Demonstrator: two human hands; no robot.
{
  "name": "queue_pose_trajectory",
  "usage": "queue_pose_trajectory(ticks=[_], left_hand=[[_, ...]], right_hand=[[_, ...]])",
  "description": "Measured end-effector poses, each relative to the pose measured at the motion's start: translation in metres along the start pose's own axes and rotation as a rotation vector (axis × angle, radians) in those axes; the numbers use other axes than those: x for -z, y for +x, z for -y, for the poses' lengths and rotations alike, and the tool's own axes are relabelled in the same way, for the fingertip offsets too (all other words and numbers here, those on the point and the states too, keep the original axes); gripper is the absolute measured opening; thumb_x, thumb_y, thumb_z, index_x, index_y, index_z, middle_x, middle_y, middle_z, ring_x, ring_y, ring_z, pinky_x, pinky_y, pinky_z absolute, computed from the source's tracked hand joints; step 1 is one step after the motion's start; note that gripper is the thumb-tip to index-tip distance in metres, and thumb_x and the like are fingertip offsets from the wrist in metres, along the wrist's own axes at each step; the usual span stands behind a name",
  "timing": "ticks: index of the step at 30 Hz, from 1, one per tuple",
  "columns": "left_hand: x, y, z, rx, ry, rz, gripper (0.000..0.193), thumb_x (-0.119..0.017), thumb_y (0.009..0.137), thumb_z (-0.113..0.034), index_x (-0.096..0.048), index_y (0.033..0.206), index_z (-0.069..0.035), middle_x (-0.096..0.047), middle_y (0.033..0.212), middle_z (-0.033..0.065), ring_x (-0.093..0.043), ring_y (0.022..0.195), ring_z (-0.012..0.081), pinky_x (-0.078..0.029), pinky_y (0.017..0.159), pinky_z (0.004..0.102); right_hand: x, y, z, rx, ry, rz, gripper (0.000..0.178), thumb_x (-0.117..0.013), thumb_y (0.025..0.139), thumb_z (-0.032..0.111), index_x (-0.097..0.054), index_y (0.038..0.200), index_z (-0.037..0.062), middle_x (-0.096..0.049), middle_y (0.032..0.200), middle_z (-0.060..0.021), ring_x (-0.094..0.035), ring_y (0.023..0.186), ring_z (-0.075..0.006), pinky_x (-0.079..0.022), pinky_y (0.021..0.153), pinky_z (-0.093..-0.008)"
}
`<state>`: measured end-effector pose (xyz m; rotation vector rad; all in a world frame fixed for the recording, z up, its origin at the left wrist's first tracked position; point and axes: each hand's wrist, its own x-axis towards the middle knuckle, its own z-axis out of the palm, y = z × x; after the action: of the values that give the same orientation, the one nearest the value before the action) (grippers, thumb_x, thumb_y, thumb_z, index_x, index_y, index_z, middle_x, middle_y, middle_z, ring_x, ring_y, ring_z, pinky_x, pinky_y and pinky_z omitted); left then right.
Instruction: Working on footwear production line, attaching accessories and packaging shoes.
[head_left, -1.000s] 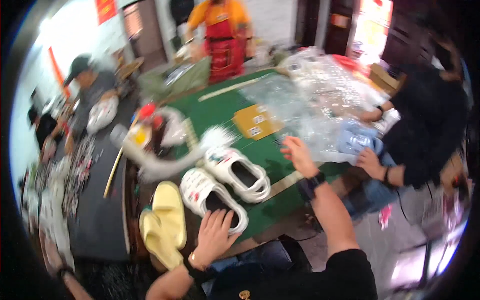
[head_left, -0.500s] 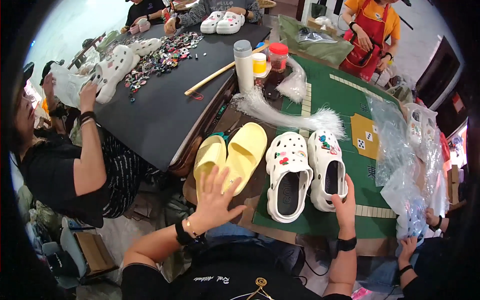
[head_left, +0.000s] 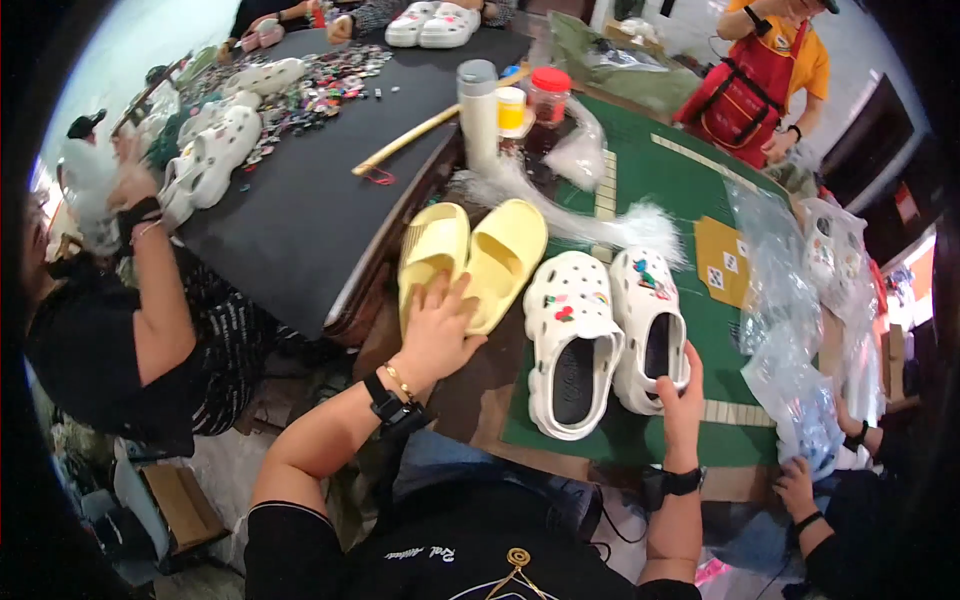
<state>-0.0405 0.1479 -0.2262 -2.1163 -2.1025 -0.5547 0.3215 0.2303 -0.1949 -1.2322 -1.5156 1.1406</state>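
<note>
A pair of pale yellow slide sandals lies at the table's near edge. My left hand rests over their heel ends, fingers outstretched and somewhat spread, not wrapped round either one. To the right of the slides stand two white clogs with holes and colourful charms on their toes. The heel of the right clog is between the thumb and fingers of my right hand. The left clog sits beside it on the green board, with no hand on it.
Beyond the slides are a bundle of clear strands, a grey-capped bottle and a red-lidded jar. A bamboo stick lies on the black table. Plastic bags cover the right side. Several people work around.
My left hand has come down onto the slides, which now sit straighter and closer together. The right hand keeps hold of the clog. The person in the red apron has raised an arm.
</note>
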Motion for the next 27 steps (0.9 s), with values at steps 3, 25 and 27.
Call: queue_pose_trajectory(ticks=[3, 25, 27], left_hand=[[0.003, 0.004, -0.013, 0.085, -0.003, -0.045, 0.05, -0.075, 0.074, -0.035, -0.062, 0.113, -0.007, -0.044, 0.137, 0.0173, -0.033, 0.132, 0.0423, -0.025, 0.106, 0.0595], [0.024, 0.014, -0.089, 0.011, -0.551, 0.009, 0.052, -0.056, 0.084, -0.003, -0.043, 0.133, -0.001, -0.051, 0.127, 0.0216, -0.052, 0.113, 0.0389, -0.044, 0.096, 0.0434], [0.028, 0.013, -0.085, -0.032, -0.614, 0.032, 0.053, -0.059, 0.084, -0.007, -0.042, 0.134, -0.001, -0.049, 0.129, 0.0216, -0.05, 0.116, 0.0388, -0.042, 0.098, 0.0427]], right_hand=[[-0.001, -0.001, 0.002, 0.014, 0.0, 0.007, 0.068, -0.064, 0.078, 0.01, -0.037, 0.139, -0.0011, -0.051, 0.128, -0.0145, -0.053, 0.112, -0.0217, -0.043, 0.097, -0.0332], [0.012, -0.051, 0.037, 0.373, -0.647, 0.207, 0.034, -0.084, 0.062, 0.018, -0.064, 0.085, 0.0036, -0.051, 0.132, -0.0198, -0.05, 0.12, -0.0365, -0.042, 0.097, -0.0435], [0.009, -0.055, 0.049, 0.396, -0.678, 0.178, 0.037, -0.084, 0.063, 0.019, -0.064, 0.091, 0.0046, -0.05, 0.133, -0.019, -0.049, 0.12, -0.0368, -0.04, 0.099, -0.0441]])
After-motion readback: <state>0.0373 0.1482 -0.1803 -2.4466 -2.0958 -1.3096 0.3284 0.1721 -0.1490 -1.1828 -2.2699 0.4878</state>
